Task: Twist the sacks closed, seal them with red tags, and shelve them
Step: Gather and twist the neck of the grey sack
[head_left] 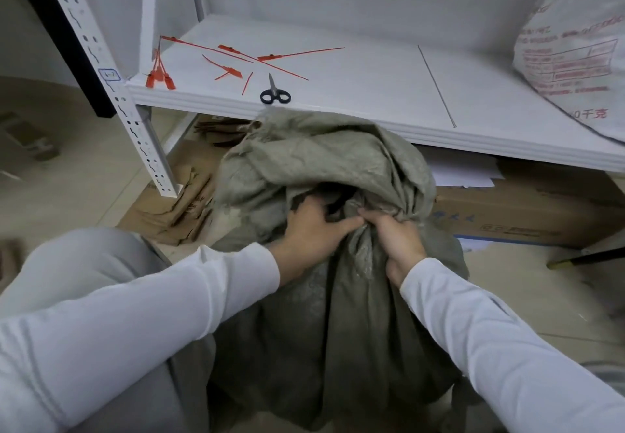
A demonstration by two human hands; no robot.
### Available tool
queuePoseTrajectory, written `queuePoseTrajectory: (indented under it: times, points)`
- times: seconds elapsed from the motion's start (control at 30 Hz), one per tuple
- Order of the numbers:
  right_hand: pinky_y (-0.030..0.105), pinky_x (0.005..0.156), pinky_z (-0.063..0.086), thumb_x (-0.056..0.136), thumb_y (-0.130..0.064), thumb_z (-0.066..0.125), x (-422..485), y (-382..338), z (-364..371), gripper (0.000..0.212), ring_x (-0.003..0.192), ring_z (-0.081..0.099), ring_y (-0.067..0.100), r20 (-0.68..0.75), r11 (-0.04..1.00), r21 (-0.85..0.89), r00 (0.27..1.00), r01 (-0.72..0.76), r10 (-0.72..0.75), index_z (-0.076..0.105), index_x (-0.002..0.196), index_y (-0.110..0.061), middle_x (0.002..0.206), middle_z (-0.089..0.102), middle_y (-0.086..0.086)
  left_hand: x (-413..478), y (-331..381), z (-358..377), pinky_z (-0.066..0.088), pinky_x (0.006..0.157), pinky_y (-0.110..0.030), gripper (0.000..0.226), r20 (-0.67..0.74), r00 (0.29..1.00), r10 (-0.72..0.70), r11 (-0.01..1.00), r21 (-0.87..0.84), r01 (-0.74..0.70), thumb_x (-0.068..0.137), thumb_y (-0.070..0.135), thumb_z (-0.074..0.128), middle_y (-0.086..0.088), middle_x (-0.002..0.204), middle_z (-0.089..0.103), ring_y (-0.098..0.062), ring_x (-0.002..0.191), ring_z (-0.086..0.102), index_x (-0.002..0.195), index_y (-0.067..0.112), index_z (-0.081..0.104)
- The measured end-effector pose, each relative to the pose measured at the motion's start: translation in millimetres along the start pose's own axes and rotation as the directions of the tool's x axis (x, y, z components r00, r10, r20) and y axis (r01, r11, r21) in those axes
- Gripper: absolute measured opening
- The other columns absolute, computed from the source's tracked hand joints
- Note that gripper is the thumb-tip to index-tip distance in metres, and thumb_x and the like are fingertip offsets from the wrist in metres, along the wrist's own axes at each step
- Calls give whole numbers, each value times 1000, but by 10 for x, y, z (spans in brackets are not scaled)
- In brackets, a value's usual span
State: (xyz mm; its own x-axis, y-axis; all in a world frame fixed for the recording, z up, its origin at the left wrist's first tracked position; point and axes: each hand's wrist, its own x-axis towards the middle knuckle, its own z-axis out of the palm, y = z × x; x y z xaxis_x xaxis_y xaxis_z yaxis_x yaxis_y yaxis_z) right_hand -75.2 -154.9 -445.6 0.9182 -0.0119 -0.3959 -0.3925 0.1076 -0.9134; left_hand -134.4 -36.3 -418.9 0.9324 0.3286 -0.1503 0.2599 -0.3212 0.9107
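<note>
A long white left sleeve (152,304) and matching right sleeve (490,338) end in plain cuffs just behind the bare left hand (314,233) and right hand (395,239). Left of the left hand, light grey trousers (77,263), possibly sweatpants, cover a knee.

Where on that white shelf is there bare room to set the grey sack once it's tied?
For the grey sack, the middle of the shelf is bare, from the scissors across to the white printed sack. The left end is crowded with scattered red tags, and that sack fills the right end.
</note>
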Motion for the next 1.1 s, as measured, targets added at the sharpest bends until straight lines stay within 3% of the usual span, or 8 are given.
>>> queuePoseTrajectory:
  times: [0.13, 0.3, 0.4, 0.5, 0.63, 0.73, 0.93, 1.1]
  points:
    - [46, 87, 57, 42, -32, 84, 72, -4, -4, 63, 89, 72, 25, -87, 998, -24, 995, 51, -53, 73, 99, -7, 95, 76, 6, -199, 44, 29, 28, 110, -39, 61, 41, 977, 208, 938, 277, -211, 88, 48, 59, 3, 135, 48, -17, 130, 33, 138, 20, 41]
    - [46, 88, 55, 44, -56, 77, 98, 69, -11, 65, 92, 71, 23, -62, 935, -294, 972, 199, -227, 74, 95, -15, 94, 75, -1, -171, 25, 24, 26, 115, -30, 82, 226, 959, 174, 984, -17, -175, 90, 44, 59, 13, 152, 30, -4, 139, 28, 154, 26, 10]
    - [46, 87, 56, 51, -57, 79, 102, 100, -17, 60, 93, 71, 21, 66, 874, -410, 964, 260, -256, 72, 97, -20, 95, 75, -4, -140, 35, 12, 30, 104, -21, 75, 245, 953, 181, 982, -105, -160, 86, 39, 66, 23, 134, 40, 5, 124, 36, 147, 29, 23]
    - [43, 89, 55, 56, -56, 74, -66, 50, 7, 61, 102, 67, 20, 209, 744, -561, 932, 363, -297, 67, 106, -21, 104, 72, -3, -83, -13, 13, 38, 109, -30, 86, 205, 970, 128, 977, -196, -87, 69, 47, 76, 15, 132, 50, -1, 122, 47, 140, 25, 32]
    - [23, 88, 42, 79, -33, 69, -333, -65, -7, 45, 112, 58, 19, 384, 528, -677, 858, 513, -341, 62, 120, -15, 117, 65, 2, -55, -56, 23, 37, 107, -24, 98, 163, 973, 165, 976, -169, -137, 65, 41, 86, 12, 136, 49, -2, 123, 46, 143, 19, 31]
    - [22, 83, 47, 77, -22, 68, -433, -57, -38, 33, 106, 63, 16, 498, 414, -682, 797, 603, -341, 70, 109, -16, 108, 71, -1, -16, -70, 19, 40, 104, -24, 76, 126, 972, 200, 968, -177, -176, 64, 38, 87, 12, 129, 57, 0, 120, 51, 130, 25, 50]
    - [26, 89, 48, 72, -41, 78, -519, -18, -105, 62, 110, 61, 17, 601, 298, -701, 761, 648, -245, 59, 123, -11, 118, 66, 2, 44, -96, 23, 47, 102, -33, 61, 50, 992, 117, 939, -332, -94, 63, 31, 89, 11, 118, 66, -4, 112, 60, 117, 28, 61]
    - [24, 96, 42, 75, -45, 77, -466, -69, -121, 67, 119, 54, 12, 597, 394, -685, 782, 613, -178, 48, 129, -17, 128, 59, -3, 108, -52, -7, 51, 97, -36, 45, 50, 999, 14, 880, -476, 12, 72, 21, 84, 8, 113, 69, -10, 105, 64, 111, 29, 63]
